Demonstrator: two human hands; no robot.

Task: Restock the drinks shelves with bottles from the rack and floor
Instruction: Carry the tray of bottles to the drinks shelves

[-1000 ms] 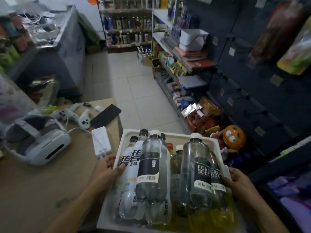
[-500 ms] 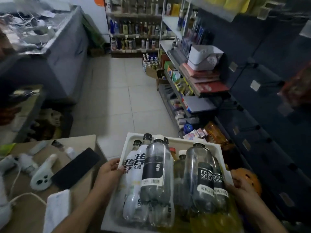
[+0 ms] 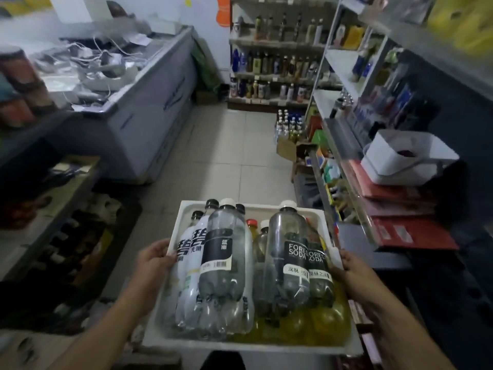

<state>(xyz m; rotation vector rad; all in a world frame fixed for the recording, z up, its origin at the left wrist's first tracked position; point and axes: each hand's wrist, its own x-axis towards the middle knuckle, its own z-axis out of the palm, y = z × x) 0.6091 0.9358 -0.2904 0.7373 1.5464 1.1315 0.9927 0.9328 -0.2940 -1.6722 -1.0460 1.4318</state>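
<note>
White tray (image 3: 186, 208) held level over the aisle, packed with lying bottles: white-labelled ones left (image 3: 192, 252), clear black-labelled soda bottles (image 3: 289, 252) centre and right, yellow drinks (image 3: 322, 321) beneath. Stocked drinks shelves (image 3: 272, 73) stand at aisle's far end.

Dim, motion-blurred edges, wide-angle distortion

I see the tray (image 3: 269, 206) low in the frame's centre, bottles (image 3: 226, 263) lying in it, my left hand (image 3: 154, 260) on its left rim and right hand (image 3: 352, 273) on its right — freezer (image 3: 149, 102) at upper left, drinks shelves (image 3: 274, 65) at top centre beyond the floor (image 3: 229, 156).
</note>
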